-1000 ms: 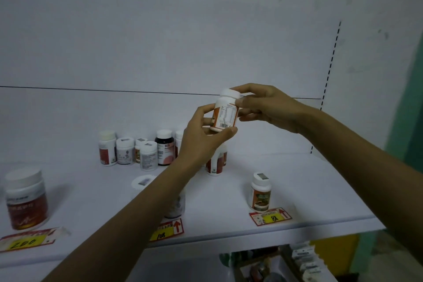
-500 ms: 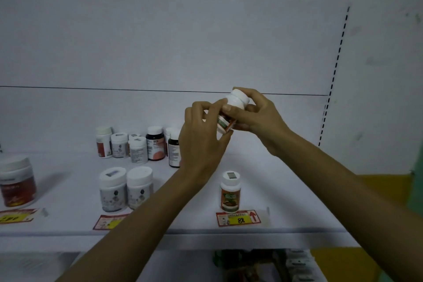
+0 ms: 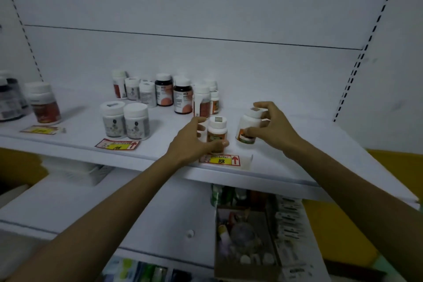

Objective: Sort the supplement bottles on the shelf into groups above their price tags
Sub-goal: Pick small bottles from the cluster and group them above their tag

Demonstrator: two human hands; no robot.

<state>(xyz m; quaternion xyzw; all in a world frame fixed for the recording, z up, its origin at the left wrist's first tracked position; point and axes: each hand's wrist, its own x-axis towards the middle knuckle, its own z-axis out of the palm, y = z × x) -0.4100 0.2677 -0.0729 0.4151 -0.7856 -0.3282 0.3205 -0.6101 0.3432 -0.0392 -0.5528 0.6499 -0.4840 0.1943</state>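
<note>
Above the 88 price tag (image 3: 220, 160), both hands held bottles.
Right hand (image 3: 273, 129) gripped the tilted bottle (image 3: 248, 127), cap up-right; left hand (image 3: 192, 142) clasped the upright bottle (image 3: 216, 134).

Shelf (image 3: 309, 144) right of held bottle (image 3: 246, 129) bare; back-row bottles (image 3: 174, 96) crowd behind 88 tag (image 3: 220, 160).

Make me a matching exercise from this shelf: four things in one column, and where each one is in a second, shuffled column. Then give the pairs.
Things
1. bottle in the right hand
2. bottle at the left hand
3. two grey-labelled jars
4. big red-labelled jar

Places
A. behind the tag with a red arrow near the shelf's middle
B. standing just behind the 88 tag
C. far left, behind the leftmost tag
D. tilted, to the right of the 88 tag's bottle

Pairs: 1-D, 2-B, 3-A, 4-C
</note>
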